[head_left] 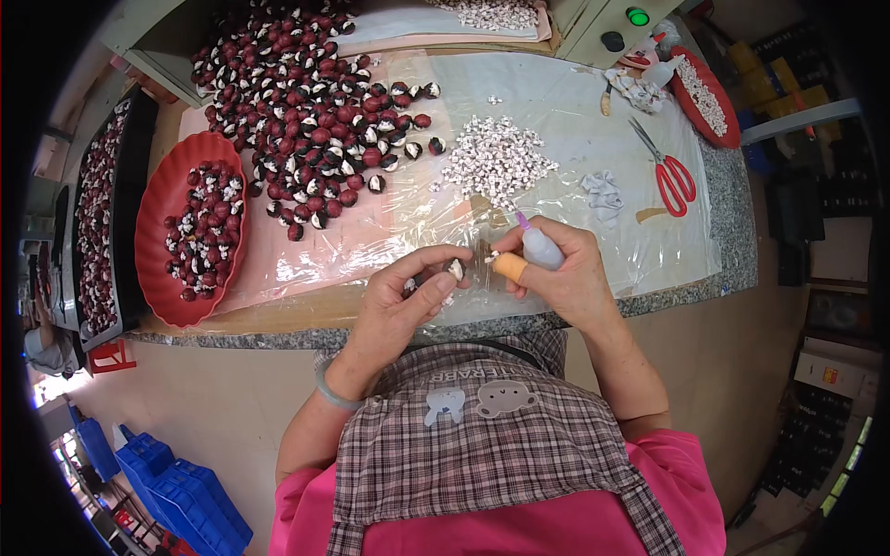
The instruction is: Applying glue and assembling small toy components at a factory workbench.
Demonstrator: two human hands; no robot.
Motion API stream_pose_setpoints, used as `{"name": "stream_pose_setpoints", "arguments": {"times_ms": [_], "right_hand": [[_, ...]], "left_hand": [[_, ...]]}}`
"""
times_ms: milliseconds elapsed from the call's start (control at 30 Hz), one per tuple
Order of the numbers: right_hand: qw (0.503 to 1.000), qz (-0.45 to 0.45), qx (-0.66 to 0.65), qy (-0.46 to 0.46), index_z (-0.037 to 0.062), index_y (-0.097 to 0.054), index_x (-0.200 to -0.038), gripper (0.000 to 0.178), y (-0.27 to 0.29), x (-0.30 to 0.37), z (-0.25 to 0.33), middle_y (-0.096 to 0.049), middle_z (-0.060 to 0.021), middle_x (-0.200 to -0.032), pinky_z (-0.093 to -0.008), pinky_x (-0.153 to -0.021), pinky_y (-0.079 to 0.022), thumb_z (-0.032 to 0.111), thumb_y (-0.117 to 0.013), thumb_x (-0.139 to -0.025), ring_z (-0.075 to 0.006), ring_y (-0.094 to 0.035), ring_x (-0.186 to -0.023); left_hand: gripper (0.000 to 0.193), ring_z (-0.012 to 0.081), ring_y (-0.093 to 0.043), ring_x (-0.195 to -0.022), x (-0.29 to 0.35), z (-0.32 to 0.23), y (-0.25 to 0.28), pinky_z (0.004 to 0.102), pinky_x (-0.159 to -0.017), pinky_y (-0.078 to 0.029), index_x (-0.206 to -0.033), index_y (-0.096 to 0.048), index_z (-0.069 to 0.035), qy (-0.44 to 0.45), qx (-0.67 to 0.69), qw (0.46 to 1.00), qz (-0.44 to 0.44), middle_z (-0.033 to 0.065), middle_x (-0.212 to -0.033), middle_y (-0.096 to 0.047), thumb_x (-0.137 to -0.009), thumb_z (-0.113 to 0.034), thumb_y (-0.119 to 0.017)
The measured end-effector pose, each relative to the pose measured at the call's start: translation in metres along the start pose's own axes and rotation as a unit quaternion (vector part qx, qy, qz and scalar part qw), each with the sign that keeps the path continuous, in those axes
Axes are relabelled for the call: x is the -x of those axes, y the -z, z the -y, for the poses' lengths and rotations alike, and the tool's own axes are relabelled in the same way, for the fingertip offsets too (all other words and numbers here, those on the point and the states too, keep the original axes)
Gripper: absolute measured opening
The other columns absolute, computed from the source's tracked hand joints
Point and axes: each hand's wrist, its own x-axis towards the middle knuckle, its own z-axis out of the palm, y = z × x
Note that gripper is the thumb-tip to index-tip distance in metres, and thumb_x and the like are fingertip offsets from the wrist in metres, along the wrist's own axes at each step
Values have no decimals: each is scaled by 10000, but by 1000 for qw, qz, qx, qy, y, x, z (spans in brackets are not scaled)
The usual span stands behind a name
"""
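Observation:
My left hand (403,296) is closed around a small dark ball with a white patch (455,270), pinched between thumb and fingers. More of the same may sit deeper in that palm, mostly hidden. A translucent squeeze bottle (542,250) with a purple nozzle is gripped in my right hand (575,278), its tip pointing up and away. An orange finger cover (508,267) is on one digit of that hand, and a tiny white piece (492,257) shows at its end. Just beyond my hands lies a heap of small white pieces (496,159).
Many dark red, black and white balls (315,130) cover the table's far left. A red scalloped tray (153,269) stands at left with balls inside. Red-handled scissors (675,185), a crumpled cloth (603,196) and another red tray (726,134) lie at right. Clear plastic covers the tabletop.

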Motion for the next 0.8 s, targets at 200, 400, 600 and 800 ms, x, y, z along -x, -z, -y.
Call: {"name": "stream_pose_setpoints", "arguments": {"times_ms": [200, 400, 600, 800], "right_hand": [[1000, -1, 4, 1, -22, -672, -915, 108, -12, 4, -1, -665, -36, -758, -223, -560, -511, 41, -707, -835, -72, -619, -632], [999, -9, 39, -11, -29, -673, -913, 90, -16, 8, -2, -667, -52, -775, -223, -567, -541, 20, -697, -841, -82, -629, -635], [999, -20, 34, -7, -29, -670, -912, 87, -19, 11, -10, -668, -57, -774, -224, -564, -544, 23, -693, -847, -87, -636, -625], [998, -49, -34, 1, -31, -658, -923, 92, -28, 14, -22, -667, -62, -768, -221, -539, -521, 30, -678, -857, -86, -629, -614]], "left_hand": [[274, 40, -515, -776, 0, -3, -5, 196, -644, -415, -1214, -616, -40, -33, -78, 996, 12, 6, -936, -648, -968, -157, -583], [263, 72, -543, -811, 0, -1, -7, 225, -689, -440, -1195, -617, -26, -35, -83, 996, -4, 18, -945, -640, -953, -128, -598], [250, 130, -599, -800, -1, 0, -11, 261, -672, -473, -1146, -615, -14, -150, -270, 951, -16, 71, -922, -623, -903, -70, -628], [236, 228, -625, -760, 0, 1, -15, 312, -658, -509, -1116, -614, 0, -217, -343, 913, -36, 132, -939, -622, -883, -37, -628]]}}
